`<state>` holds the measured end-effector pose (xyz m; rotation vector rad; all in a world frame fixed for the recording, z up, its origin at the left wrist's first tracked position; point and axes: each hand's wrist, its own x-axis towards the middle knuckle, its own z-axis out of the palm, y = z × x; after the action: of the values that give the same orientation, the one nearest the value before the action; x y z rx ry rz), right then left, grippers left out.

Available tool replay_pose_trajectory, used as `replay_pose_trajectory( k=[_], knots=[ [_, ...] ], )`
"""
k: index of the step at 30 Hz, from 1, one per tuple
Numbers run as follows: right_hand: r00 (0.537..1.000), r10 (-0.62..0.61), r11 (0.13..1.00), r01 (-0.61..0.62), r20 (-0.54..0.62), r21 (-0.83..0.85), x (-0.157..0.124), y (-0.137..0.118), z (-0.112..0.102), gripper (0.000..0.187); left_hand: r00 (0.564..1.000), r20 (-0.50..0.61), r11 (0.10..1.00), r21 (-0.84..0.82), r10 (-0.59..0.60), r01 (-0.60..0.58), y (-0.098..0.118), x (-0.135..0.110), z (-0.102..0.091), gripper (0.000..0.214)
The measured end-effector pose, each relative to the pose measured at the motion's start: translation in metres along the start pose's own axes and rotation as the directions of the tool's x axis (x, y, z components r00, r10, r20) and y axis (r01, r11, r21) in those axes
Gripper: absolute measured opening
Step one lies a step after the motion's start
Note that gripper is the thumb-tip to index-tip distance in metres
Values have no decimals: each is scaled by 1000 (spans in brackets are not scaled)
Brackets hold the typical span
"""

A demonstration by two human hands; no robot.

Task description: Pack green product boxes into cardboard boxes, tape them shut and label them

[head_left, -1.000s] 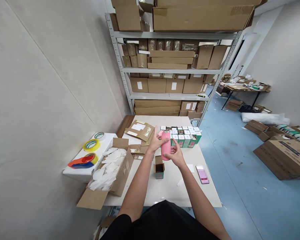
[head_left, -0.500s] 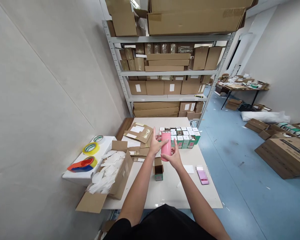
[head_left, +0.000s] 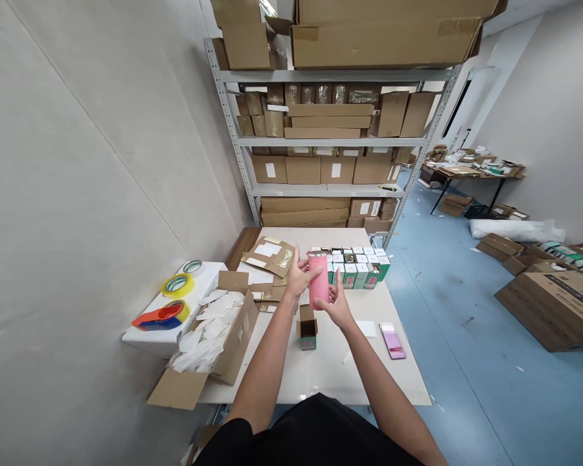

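Stockroom with pale walls and a blue floor; at top centre, a metal rack (head_left: 320,139) loaded with brown cartons, and below it a pale table (head_left: 330,375). At frame centre, held in the air over the table: a pink cup (head_left: 319,279), upright. Left hand (head_left: 297,279) curled round its left side, thumb on the front; right hand (head_left: 339,304) cupped at the lower right, fingers half closed on it. Directly beneath, standing on the table and apart from the cup, a small open box (head_left: 308,329) with flaps up.

Step in hand, judging by the grip: two-handed handling of the cup above that box. Any way down calling for a plumb cup and a path clear of the raised flaps.

Just behind the cup, a row of green-and-white boxes (head_left: 357,265). Right of centre, a phone (head_left: 393,341) and a white card (head_left: 368,328). Left of the hands, flattened cardboard (head_left: 269,255). Lower left, a carton of white packets (head_left: 214,336), with tape rolls (head_left: 177,283) beyond.
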<state>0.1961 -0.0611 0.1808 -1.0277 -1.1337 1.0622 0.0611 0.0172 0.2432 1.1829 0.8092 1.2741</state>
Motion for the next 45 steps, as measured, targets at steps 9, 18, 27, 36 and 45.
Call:
replay_pose_trajectory(
  k=[9,18,27,36,45],
  knots=[
    [995,-48,992,38,-83,-121,-5,2,5,131,1000,-19,997,72,24,-22,11,-6,-2,127],
    [996,-51,993,42,-77,-115,-5,4,5,129,997,77,1000,10,3,-4,6,-2,-11,127],
    [1000,-24,999,24,1,-36,-5,3,1,126,997,82,1000,11,-15,14,1,1,-14,116],
    [996,25,997,-32,88,74,-6,9,-5,122,994,104,1000,12,-21,20,5,-3,-5,105],
    [989,34,997,-44,146,61,-6,7,-12,124,986,146,997,17,-78,76,4,-6,-9,109]
  ],
)
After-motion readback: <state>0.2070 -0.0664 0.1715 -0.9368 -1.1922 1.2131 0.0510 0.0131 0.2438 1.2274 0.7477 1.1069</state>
